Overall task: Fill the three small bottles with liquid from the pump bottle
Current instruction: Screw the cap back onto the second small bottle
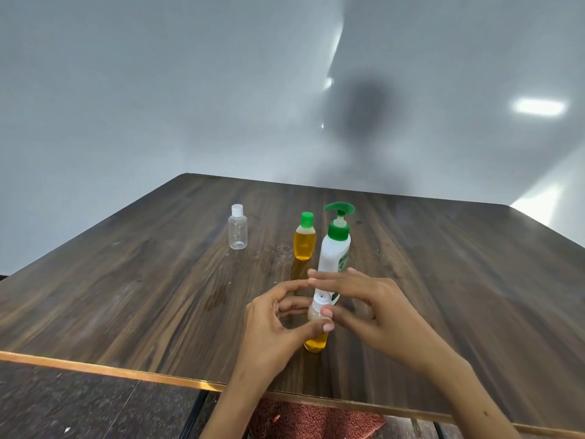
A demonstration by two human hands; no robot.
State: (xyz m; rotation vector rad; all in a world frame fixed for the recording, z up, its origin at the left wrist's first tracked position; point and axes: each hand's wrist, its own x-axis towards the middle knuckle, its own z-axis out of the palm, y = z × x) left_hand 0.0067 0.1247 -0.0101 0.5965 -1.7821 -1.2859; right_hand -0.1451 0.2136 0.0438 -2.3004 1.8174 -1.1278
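Note:
A white pump bottle (pixel 335 248) with a green pump head stands mid-table. Just left of it stands a small bottle (pixel 305 240) with a green cap, full of amber liquid. Farther left an empty clear small bottle (pixel 237 228) with a white cap stands alone. In front of the pump bottle a third small bottle (pixel 316 342) holds amber liquid. My left hand (pixel 275 324) grips its body, thumb across the front. My right hand (pixel 370 305) pinches its white cap (pixel 319 301) with thumb and fingers.
The dark wooden table (pixel 443 280) has a pale front edge running close below my wrists. A wet smear marks the wood left of my hands. A red mat (pixel 316 419) lies on the floor under the table edge. Grey walls stand behind.

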